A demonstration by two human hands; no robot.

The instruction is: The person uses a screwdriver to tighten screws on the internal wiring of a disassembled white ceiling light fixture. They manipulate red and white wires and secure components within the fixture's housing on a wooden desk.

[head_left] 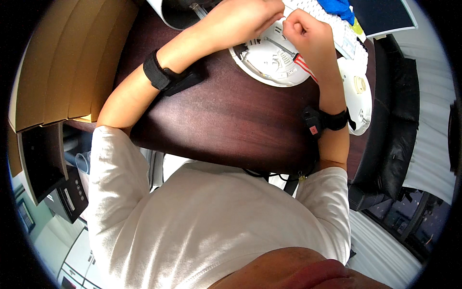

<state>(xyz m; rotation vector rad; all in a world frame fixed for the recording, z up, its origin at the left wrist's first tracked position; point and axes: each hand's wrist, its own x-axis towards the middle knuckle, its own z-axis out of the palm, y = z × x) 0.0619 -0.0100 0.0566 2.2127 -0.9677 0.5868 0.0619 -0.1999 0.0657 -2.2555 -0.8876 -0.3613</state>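
Note:
Before me on the dark wooden table lies a round white plastic housing, its inner ribs and clips showing. My left hand is over its far left edge, fingers pinched together. Close beside it is my right hand, curled with thumb against fingers, above the housing's right side. Whatever the fingertips hold, if anything, is hidden. A screwdriver with a red and white handle lies across the housing, its shaft pointing far left and its handle partly behind my right forearm. A white plastic cover sits right of that forearm.
At the far right are a white keyboard, a blue cloth and a dark screen. Cardboard boxes stand at the left. Black straps with small devices circle both wrists. A black leather seat is beyond the table's right edge.

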